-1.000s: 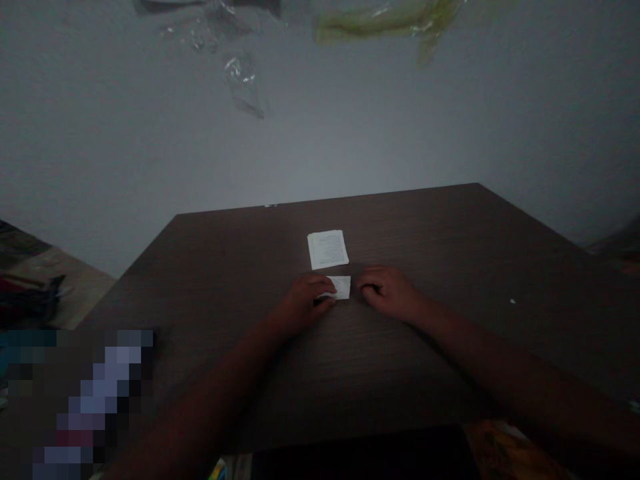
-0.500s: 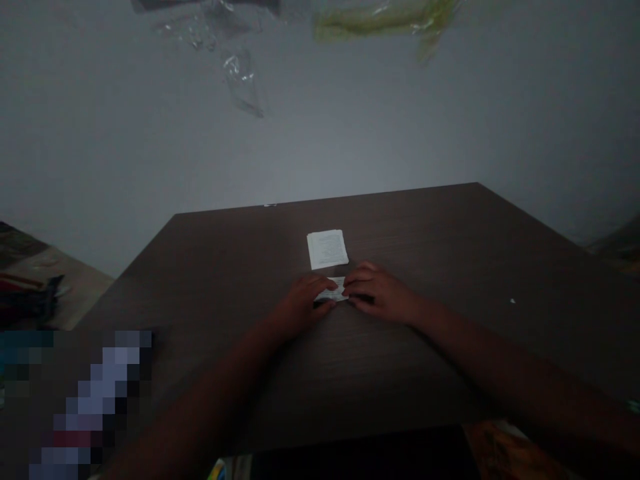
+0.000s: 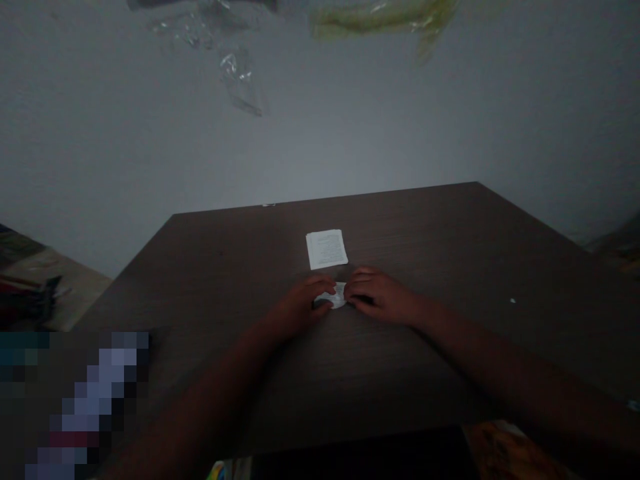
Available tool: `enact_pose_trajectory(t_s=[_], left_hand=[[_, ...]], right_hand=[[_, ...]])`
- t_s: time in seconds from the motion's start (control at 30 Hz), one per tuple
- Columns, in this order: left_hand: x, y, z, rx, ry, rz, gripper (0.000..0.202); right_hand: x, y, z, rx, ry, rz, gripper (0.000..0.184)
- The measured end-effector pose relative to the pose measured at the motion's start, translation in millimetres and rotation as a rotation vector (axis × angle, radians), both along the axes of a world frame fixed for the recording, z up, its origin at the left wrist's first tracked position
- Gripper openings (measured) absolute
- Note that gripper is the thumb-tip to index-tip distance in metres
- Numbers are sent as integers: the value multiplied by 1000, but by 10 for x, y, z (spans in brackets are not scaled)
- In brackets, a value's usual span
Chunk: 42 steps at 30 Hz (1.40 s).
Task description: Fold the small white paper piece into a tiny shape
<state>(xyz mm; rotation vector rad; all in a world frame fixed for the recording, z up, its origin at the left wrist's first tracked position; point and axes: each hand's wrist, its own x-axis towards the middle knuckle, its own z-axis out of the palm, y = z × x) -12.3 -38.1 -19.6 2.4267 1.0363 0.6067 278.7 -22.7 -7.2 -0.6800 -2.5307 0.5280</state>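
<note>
Two bare hands, the left hand (image 3: 304,305) and the right hand (image 3: 381,296), meet around a small piece of paper (image 3: 339,297) just below the centre of the frame. This paper is thin, white and printed, and its visible lower edge looks curved. Above it lies a stack of papers (image 3: 327,249), nearly square, flat and matte, with fine lines of print. The table (image 3: 320,380) is dark brown, with a streaked grain like wood. In the upper part, clear plastic (image 3: 240,80), wrinkled and shiny, is on the pale wall (image 3: 350,120).

Both forearms come from the lower corners, slanting inward. The left fingers bend over the paper's left end, with a narrow space to the thumb; the right fingers are curled at its right end. I cannot tell how firmly either hand grips.
</note>
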Motion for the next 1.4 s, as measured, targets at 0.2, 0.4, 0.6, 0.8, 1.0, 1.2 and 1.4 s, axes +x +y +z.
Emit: enact_pose_trajectory(t_s=[0.2,0.4,0.6,0.8,1.0,1.2,1.4], left_hand=[[18,0,53,-31,-19,-42,15],[36,3,40,-63,-40,-40,9],[53,9,-32,-25,-107,-56,5],[93,-1,-70,-12,-146,-45,5],[116,7,-79,8,-183,-19,4],[102,10,-74,16,-205,31,9],[94,33,-101,15,-203,58,11]], right_hand=[[-4,29,-67,-23,51,1,17],[-24,37,-131,-13,83,-19,14],[-60,46,-197,2,109,-53,13],[-87,72,-265,29,132,-75,10],[-108,43,-250,3,140,-168,5],[-125,19,-219,109,136,-184,7],[-106,0,-184,226,31,-142,18]])
